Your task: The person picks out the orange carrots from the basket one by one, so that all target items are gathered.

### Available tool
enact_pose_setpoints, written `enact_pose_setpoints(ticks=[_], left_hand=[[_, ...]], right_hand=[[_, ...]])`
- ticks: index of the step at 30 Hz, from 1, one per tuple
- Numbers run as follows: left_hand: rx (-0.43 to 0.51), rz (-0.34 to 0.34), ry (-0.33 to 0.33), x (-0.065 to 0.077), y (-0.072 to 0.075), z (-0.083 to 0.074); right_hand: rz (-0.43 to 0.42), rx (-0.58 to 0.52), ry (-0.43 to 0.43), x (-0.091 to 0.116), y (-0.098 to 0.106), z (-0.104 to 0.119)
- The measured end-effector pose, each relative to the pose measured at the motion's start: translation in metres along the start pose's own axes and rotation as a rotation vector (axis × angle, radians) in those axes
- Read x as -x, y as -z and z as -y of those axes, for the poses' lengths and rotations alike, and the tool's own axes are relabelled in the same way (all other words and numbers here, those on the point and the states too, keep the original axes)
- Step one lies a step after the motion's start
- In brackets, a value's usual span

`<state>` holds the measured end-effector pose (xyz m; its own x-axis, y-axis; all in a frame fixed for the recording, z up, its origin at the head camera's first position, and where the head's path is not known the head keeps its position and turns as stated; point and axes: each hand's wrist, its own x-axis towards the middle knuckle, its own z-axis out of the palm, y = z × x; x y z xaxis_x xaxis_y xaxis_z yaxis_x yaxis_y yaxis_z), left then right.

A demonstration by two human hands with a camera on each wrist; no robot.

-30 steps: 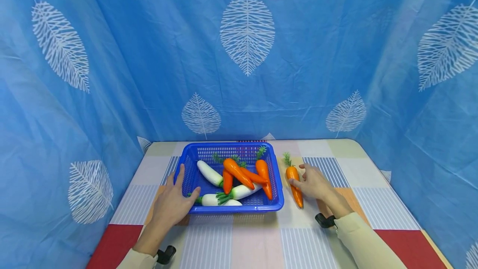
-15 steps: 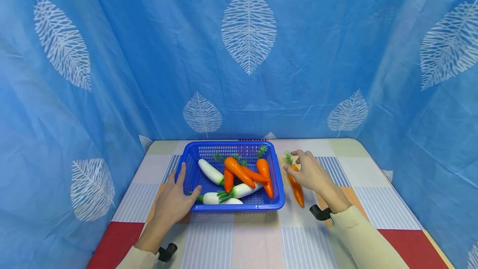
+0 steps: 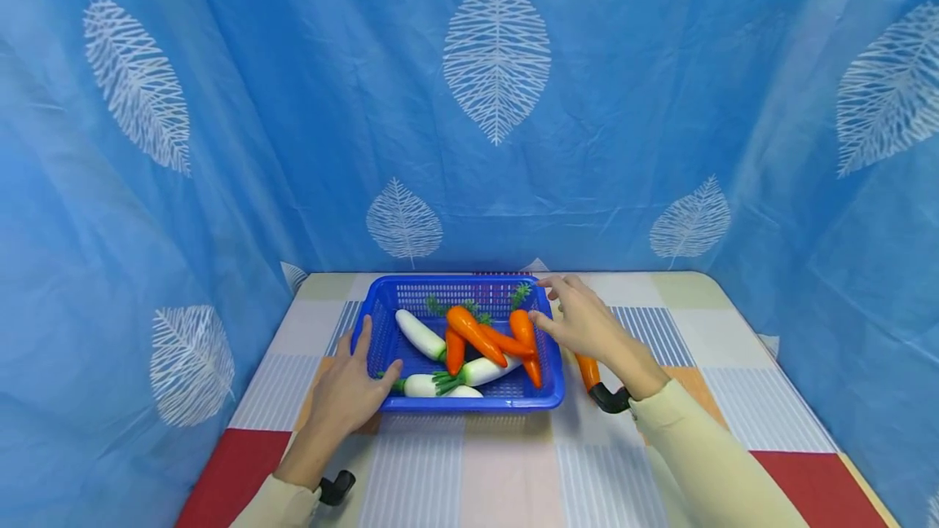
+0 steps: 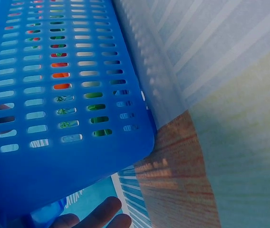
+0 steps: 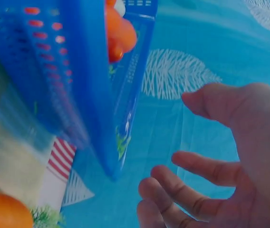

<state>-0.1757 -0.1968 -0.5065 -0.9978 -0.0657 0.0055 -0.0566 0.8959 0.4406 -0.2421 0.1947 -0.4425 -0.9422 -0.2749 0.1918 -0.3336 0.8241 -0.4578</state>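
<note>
A blue plastic basket [image 3: 469,404] holds several orange carrots [image 3: 473,336] and three white radishes [image 3: 420,336] with green tops. My left hand [image 3: 350,389] rests at its left end, thumb over the front left corner and fingers along the outside. Those fingers [image 4: 104,211] show loosely extended past the basket's end in the left wrist view. My right hand [image 3: 583,324] hovers over the right rim, fingers spread, holding nothing. Another carrot [image 3: 587,369] lies on the table right of the basket, partly hidden beneath my right hand and wrist.
A patchwork checked cloth [image 3: 506,463] covers the table. Blue curtains [image 3: 469,202] with white leaf prints hang behind and at both sides, close to the table edges. Black wrist-camera pieces [image 3: 610,398] sit under the wrists.
My right hand has lifted away from the loose carrot and moved left and back to the basket's right rim. The carrot stays on the table. My left hand keeps its place on the basket.
</note>
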Motion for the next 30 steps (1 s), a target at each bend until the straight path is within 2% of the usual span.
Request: enact_pose_setpoints(ticks=[12,22,30], left_hand=[[-0.022,-0.008,-0.024,-0.006,0.0,0.0],[-0.039,-0.006,-0.025,-0.007,-0.001,0.0],[-0.043,-0.002,-0.025,-0.002,-0.001,0.0]], right_hand=[[0.195,0.039,0.156,-0.028,-0.017,0.029],[0.354,0.016,0.213,-0.051,-0.043,0.049],[0.426,0.006,0.208,-0.061,-0.061,0.061]])
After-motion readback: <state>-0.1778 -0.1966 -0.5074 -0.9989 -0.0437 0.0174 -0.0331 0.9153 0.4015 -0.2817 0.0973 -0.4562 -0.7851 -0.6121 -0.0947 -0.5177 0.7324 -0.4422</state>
